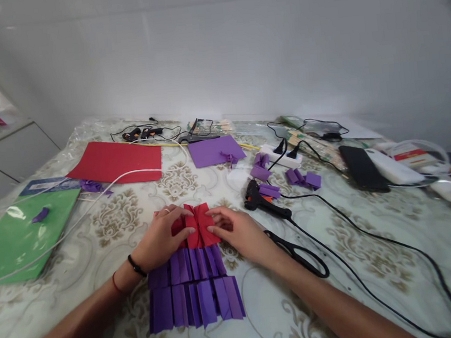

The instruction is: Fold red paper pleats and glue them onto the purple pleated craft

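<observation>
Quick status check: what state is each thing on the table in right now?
Red paper, pleated, pinched between both hands.
Left hand, fingers on the paper's left side.
Right hand, fingers on its right side.
Purple pleats, folded, lying in two rows against the paper.
Glue gun, lying down, cord attached.
Scissors, apparently shut, partly under the right forearm.
Power strip, two plugs in.
Phone, screen dark.

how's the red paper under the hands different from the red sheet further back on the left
The red pleated piece is folded into ridges; the red sheet lies flat. The pleated piece looks far smaller than the sheet. The left hand and right hand rest on the pleated piece; no hand is near the sheet. Both are red.
</observation>
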A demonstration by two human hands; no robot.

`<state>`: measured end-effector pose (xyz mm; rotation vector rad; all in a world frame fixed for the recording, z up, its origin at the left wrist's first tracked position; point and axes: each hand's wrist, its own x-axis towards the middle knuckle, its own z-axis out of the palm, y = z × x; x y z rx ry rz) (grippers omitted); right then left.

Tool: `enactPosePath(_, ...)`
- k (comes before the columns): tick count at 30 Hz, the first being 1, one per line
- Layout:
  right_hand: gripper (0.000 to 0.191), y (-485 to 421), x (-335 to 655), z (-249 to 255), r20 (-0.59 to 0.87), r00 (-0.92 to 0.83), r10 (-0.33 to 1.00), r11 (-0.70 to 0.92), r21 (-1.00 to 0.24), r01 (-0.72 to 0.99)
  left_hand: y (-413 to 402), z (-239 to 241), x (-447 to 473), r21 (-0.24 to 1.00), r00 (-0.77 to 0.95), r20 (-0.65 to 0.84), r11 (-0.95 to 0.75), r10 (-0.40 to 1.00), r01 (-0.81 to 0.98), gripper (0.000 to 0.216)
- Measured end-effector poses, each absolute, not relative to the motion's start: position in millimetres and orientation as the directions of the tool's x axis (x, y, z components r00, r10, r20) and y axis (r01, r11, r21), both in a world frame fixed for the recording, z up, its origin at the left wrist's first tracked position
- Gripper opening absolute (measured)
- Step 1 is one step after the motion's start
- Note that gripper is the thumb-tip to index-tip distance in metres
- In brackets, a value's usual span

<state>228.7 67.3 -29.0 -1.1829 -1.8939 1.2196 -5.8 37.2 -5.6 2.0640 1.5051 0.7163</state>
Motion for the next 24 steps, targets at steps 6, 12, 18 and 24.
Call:
enactPosePath(6,0.019,64,226,-22,0.101,-0.418,0.903,0.319,-0.811,0.491,40,-16,-13,0.514,0.283,0.154,-0.322,0.947,0.795,0.035)
enactPosePath(12,0.018,61,220,-26,0.148,-0.394,0.907,0.361,-0.754,0.548,39,-19,-10,0.419,0.367,0.155,-0.397,0.917,0.817,0.042)
enactPosePath(18,0.018,59,221,-20,0.134,-0.442,0.887,0.395,-0.715,0.577,39,-20,-13,0.369,0.434,0.122,-0.447,0.892,0.815,0.038)
enactPosePath(24,0.027,63,233,-9,0.068,-0.554,0.83,0.441,-0.689,0.576,34,-18,-16,0.365,0.465,0.079,-0.46,0.882,0.81,0.047)
